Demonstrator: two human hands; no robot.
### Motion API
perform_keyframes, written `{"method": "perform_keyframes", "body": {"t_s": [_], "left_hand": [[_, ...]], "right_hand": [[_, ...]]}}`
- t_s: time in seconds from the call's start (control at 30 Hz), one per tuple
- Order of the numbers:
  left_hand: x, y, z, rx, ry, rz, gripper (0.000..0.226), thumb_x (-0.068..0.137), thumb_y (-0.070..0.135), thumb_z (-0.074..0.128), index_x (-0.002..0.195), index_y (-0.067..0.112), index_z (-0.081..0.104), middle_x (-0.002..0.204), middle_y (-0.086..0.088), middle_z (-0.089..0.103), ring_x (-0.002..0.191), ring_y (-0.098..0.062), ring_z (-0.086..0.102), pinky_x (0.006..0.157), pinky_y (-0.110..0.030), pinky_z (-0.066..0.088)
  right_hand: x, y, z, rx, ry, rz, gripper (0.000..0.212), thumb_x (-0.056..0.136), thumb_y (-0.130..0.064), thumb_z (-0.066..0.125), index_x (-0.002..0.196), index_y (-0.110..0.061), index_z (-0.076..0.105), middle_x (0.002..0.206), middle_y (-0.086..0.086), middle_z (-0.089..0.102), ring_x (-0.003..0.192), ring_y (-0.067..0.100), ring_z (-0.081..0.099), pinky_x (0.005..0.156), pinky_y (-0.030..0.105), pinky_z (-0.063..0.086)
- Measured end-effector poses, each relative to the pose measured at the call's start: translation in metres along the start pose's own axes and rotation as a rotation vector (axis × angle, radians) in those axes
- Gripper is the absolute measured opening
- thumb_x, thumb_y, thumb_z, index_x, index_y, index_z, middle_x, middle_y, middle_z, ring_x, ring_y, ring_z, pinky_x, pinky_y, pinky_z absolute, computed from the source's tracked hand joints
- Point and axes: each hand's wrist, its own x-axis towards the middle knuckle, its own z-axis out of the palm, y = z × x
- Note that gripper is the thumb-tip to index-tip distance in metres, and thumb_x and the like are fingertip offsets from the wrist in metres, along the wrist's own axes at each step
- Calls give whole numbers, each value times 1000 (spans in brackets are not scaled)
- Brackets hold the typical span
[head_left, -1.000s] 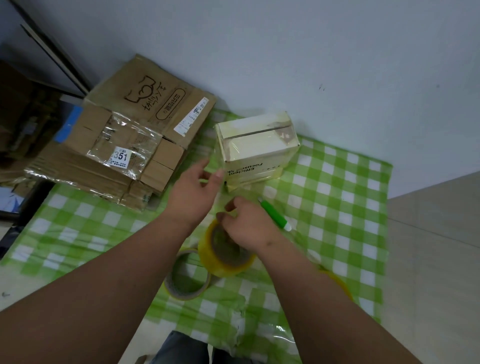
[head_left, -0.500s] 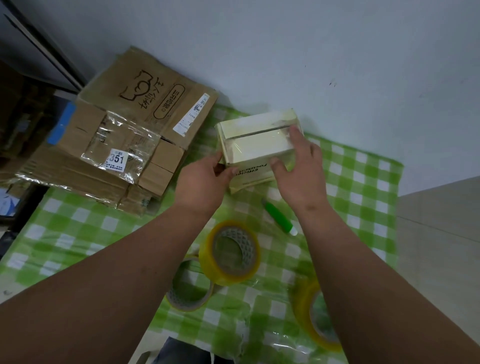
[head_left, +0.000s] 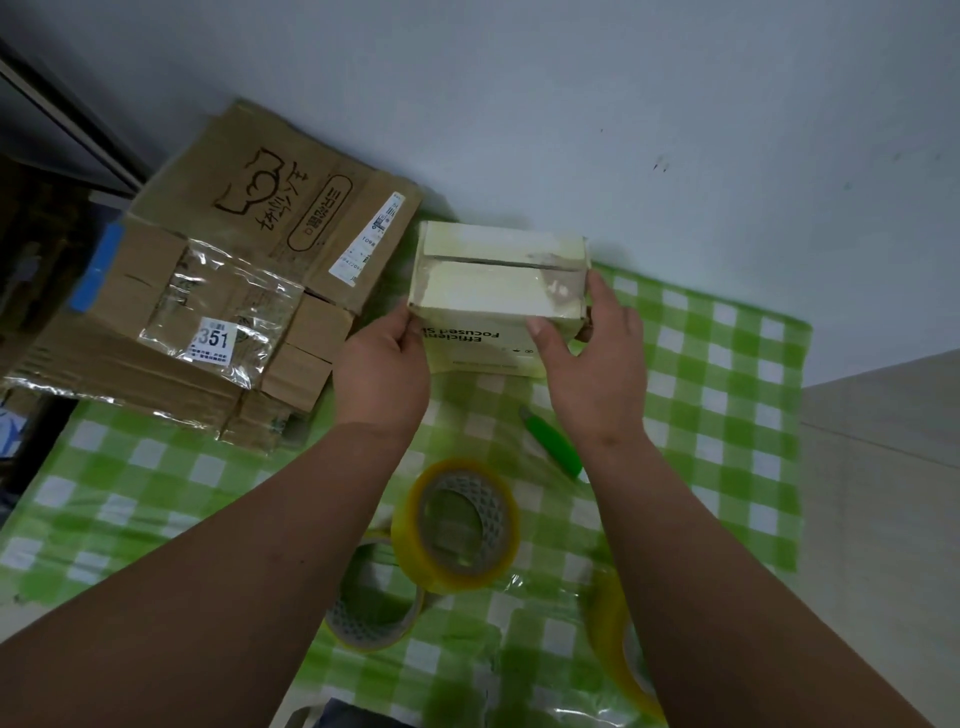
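A pale yellow-white box (head_left: 493, 280) with clear tape over its top seam stands on the green checked cloth (head_left: 727, 415) by the wall. My left hand (head_left: 382, 371) grips its left near corner, thumb on the front face. My right hand (head_left: 592, 358) holds its right end, thumb on the front face and fingers round the side. A yellow tape roll (head_left: 457, 525) stands on edge between my forearms. A green utility knife (head_left: 553, 441) lies beside my right wrist.
Flattened brown cardboard boxes (head_left: 218, 291) are stacked at the left, one under clear plastic with a "351" label. A second tape roll (head_left: 371, 613) lies flat under my left forearm and a third roll (head_left: 618, 639) under my right. The wall rises behind the box; bare floor at right.
My right hand left the tape roll and went to the box's right end. My left hand closed on the box's left corner. The roll now stands alone.
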Motion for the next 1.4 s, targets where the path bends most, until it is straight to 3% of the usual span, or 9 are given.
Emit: {"method": "perform_keyframes", "body": {"t_s": [0.1,0.17,0.6,0.77,0.93,1.07,1.23,1.3,1.4], "left_hand": [[3,-4,-8,-101,-103,-31,35,102,13,47,134,19,60,106,-1,71,92,-17,67,86,-36,55],[7,-6,-14,-161,-160,-42,34,102,12,49,133,18,61,99,10,68,94,-7,67,93,-37,54],[22,-3,-22,-222,-169,-35,24,90,22,71,114,22,70,91,10,72,79,-4,70,79,-33,61],[25,7,-28,0,-200,84,24,93,28,66,112,16,74,78,12,67,66,9,61,56,-5,45],[28,26,-28,132,-89,247,25,92,32,67,108,15,76,101,-3,66,86,-11,62,73,-21,48],[34,38,-25,-167,-91,85,19,87,36,72,97,20,71,125,6,60,90,15,57,75,-5,46],[38,45,-28,-255,-153,-58,36,82,51,72,77,18,59,70,14,70,57,1,62,56,-24,52],[42,47,-31,-293,-142,-159,43,81,54,73,83,13,62,72,4,73,62,-11,65,63,-35,55],[46,50,-32,-265,-151,-281,42,84,51,71,95,10,68,83,-3,75,74,-22,68,73,-42,59]], "right_hand": [[1,3,-2,41,-42,0,71,92,-37,64,153,-26,30,124,-4,43,108,16,52,96,36,46],[1,5,-3,67,-62,2,70,93,-33,63,153,-26,28,128,-2,47,114,18,54,101,39,46],[5,4,-5,149,-62,13,59,91,-33,66,145,-27,45,134,-11,59,114,7,59,99,37,50],[6,1,-8,171,-78,7,49,94,-29,63,142,-26,50,128,-9,61,110,6,58,95,29,50],[12,0,-15,241,-52,50,47,95,-31,62,140,-24,52,123,-7,62,107,8,59,92,24,49],[17,-5,-20,367,-11,108,21,88,-39,69,108,-36,67,109,-5,68,97,9,64,87,31,54],[22,-12,-26,473,54,182,24,88,-48,66,67,-35,65,69,-19,66,61,-6,56,61,17,47],[24,-13,-25,465,1,202,32,95,-46,57,65,-35,62,61,-25,61,55,-9,53,55,9,42],[29,-10,-24,557,-161,301,20,97,-42,53,95,-32,70,89,-22,71,85,-5,64,81,26,52]]}}
